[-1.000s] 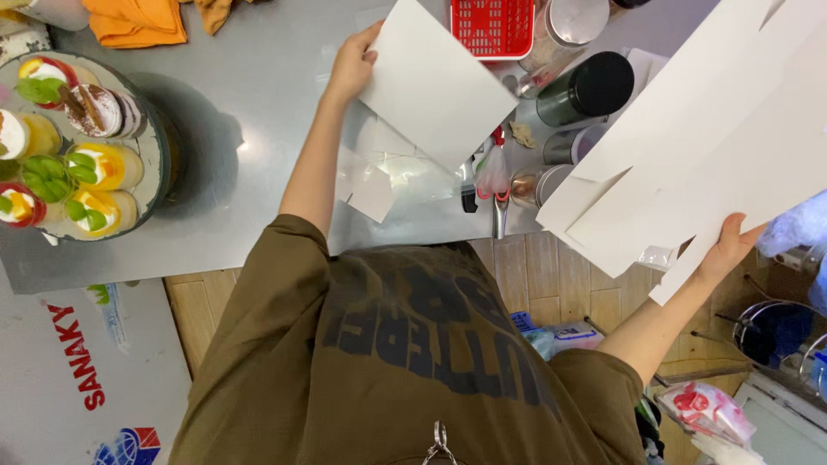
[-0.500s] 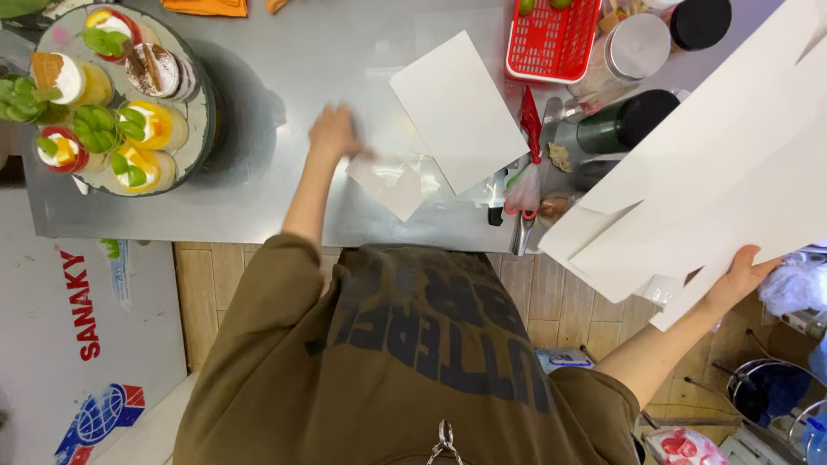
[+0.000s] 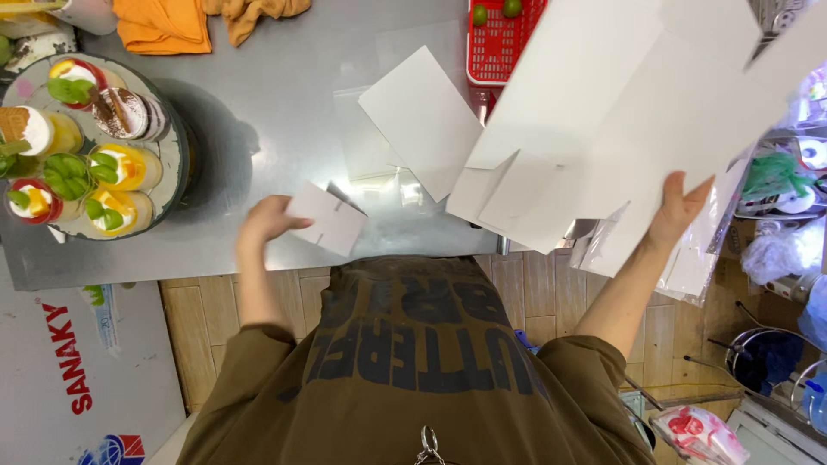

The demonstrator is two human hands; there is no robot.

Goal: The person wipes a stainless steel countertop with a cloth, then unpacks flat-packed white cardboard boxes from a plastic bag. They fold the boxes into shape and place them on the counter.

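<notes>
Here, at the far left, a round tray [image 3: 177,168] of small desserts in cups, topped with green leaves and fruit, stands on the grey steel table [image 3: 284,112], set well away from the paper work so it stays safe. Above it lie an orange cloth [image 3: 164,24] and a brown cloth [image 3: 254,10], pushed to the table's far edge. Nearer the middle, the left hand [image 3: 263,220] pinches a small white card [image 3: 327,218] by its corner, lifting it just off the table near the edge. Just beyond, a larger white sheet [image 3: 422,120] lies flat on the table, and a clear plastic sleeve [image 3: 379,181] lies partly under it. Behind stands a red basket [image 3: 500,43] with green limes at its rim. To the right, the right hand [image 3: 680,207] grips the lower edge of a big flat white carton blank [image 3: 620,112], fingers spread against the board to steady it, held up in the air over the table's right end, its flaps hanging toward the body
</notes>
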